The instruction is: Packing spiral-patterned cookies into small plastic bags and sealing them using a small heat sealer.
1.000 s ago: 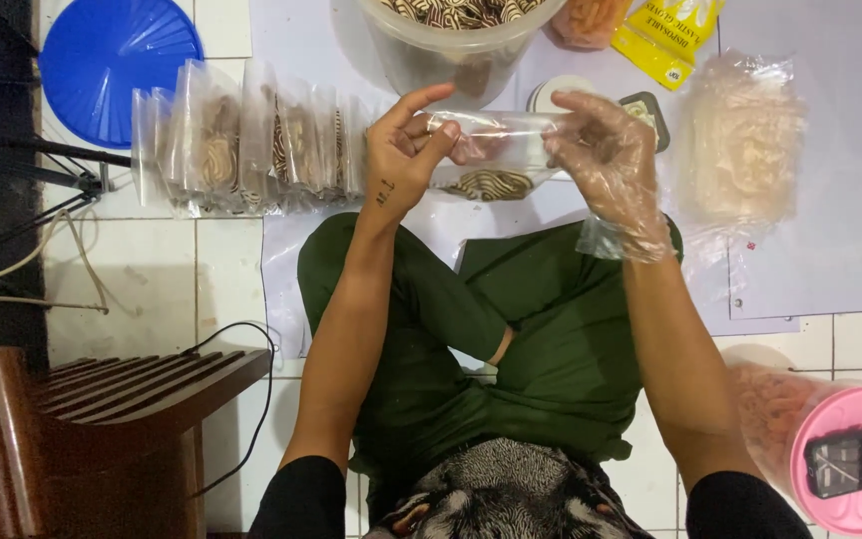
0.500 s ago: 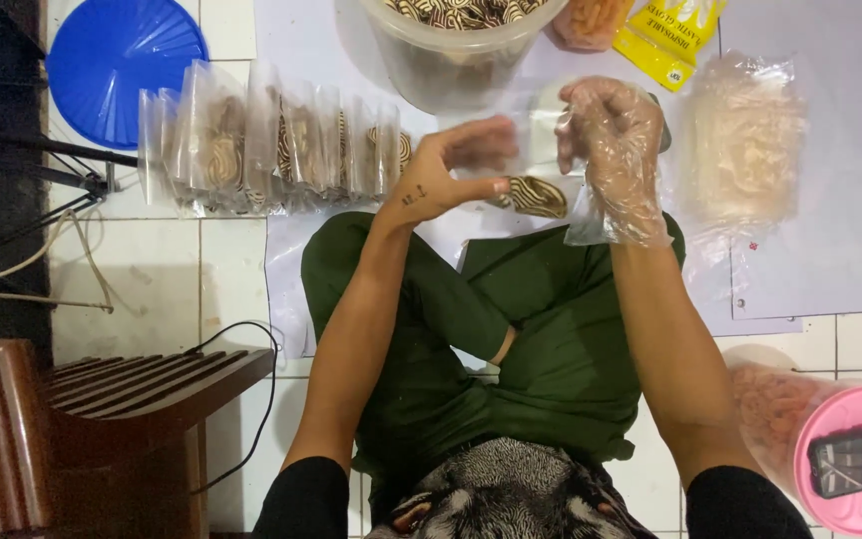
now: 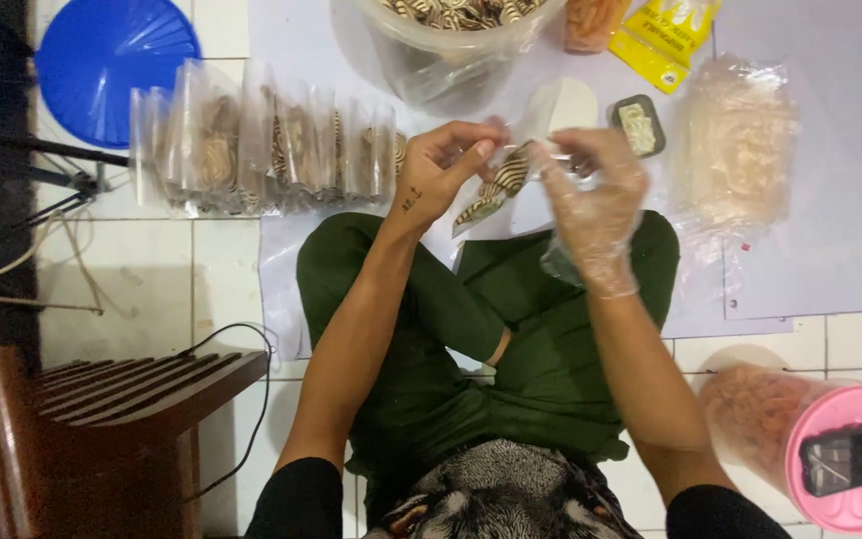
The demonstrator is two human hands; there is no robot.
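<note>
Head view, looking down on a seated person's lap and a tiled floor spread with white paper.

Left hand (image 3: 441, 170): bare, fingers curled and pinched on the top edge of a small clear bag (image 3: 496, 185) of striped brown-and-white cookies.

Right hand (image 3: 591, 190): in a loose clear plastic glove, fingers bent, gripping the same bag from the other side. The bag hangs tilted between the 2 hands, above the knees in green trousers (image 3: 541, 329).

Row of filled bags (image 3: 261, 150): upright, side by side, just left of the left hand.

Clear tub (image 3: 451, 45) of striped cookies: beyond the hands, at the top edge.

Blue lid (image 3: 117, 60): top left.

Sack of pale crackers (image 3: 735, 150): right of the gloved hand.

Pink-lidded jar (image 3: 800, 429): lower right, a phone (image 3: 855, 454) lying on its lid.

Wooden stool (image 3: 102, 419): lower left.
</note>
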